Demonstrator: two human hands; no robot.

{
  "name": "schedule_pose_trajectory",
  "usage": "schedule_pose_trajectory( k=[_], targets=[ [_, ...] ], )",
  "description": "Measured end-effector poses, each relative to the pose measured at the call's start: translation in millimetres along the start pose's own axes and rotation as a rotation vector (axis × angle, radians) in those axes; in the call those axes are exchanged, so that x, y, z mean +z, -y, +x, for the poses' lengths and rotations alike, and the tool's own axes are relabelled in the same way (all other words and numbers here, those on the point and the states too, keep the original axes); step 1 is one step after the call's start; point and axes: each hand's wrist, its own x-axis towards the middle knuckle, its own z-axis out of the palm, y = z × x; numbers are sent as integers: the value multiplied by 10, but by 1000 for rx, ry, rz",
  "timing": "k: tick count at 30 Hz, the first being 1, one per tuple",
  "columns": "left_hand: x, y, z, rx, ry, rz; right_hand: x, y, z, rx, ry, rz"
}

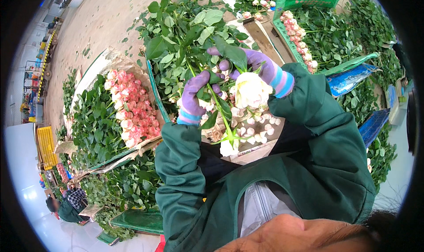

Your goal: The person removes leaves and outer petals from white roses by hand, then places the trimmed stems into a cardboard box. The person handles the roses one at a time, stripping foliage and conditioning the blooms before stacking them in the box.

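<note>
Both hands wear purple gloves with striped cuffs. My left hand (196,89) grips a green rose stem (217,101); its pale bloom (229,147) hangs low, facing away from the camera. My right hand (250,61) is curled behind a large open white rose (252,90), around its leafy stem; the exact finger contact is partly hidden by a leaf (236,56). Leafy stems (185,37) extend beyond both hands. Below them, loose petals (261,133) and smaller pink-white roses lie on a surface before me.
At left, coral-pink roses (132,109) stand bundled in a wrapped container. More roses (298,37) lie by a green sheet (283,27) at upper right, near a wooden board (261,37). Blue sheets (351,80) divide foliage at right. A person (71,204) sits at lower left.
</note>
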Motion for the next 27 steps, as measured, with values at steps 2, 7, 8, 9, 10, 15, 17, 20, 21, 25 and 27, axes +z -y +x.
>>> schedule_pose_trajectory(
  k=[2,7,8,9,10,15,17,20,21,25,27],
  targets=[
    [-128,-23,116,20,-88,-58,33,1,-32,-62,96,-270],
    [-300,-86,252,6,-343,69,8,-78,-66,2,-1,-224],
    [-268,-74,238,7,-318,66,-18,-82,-54,70,-46,-141],
    [-217,-63,207,4,-260,129,-52,-70,-19,120,-37,30],
    [-152,-49,158,-21,-207,194,-80,-50,16,158,-55,167],
    [52,97,-18,35,-180,-45,-80,27,113,120,-304,-68],
    [-124,1,76,-3,-221,136,-20,-22,41,34,-306,-31],
    [-476,28,273,76,-428,298,28,-160,-150,89,-234,-113],
    [-580,75,312,110,-475,424,11,-199,-177,159,-348,-174],
    [-824,199,441,-98,-708,856,-102,-249,-261,37,-355,-115],
    [-854,261,495,-30,-730,1032,-93,-292,-339,119,-387,-197]
  ],
)
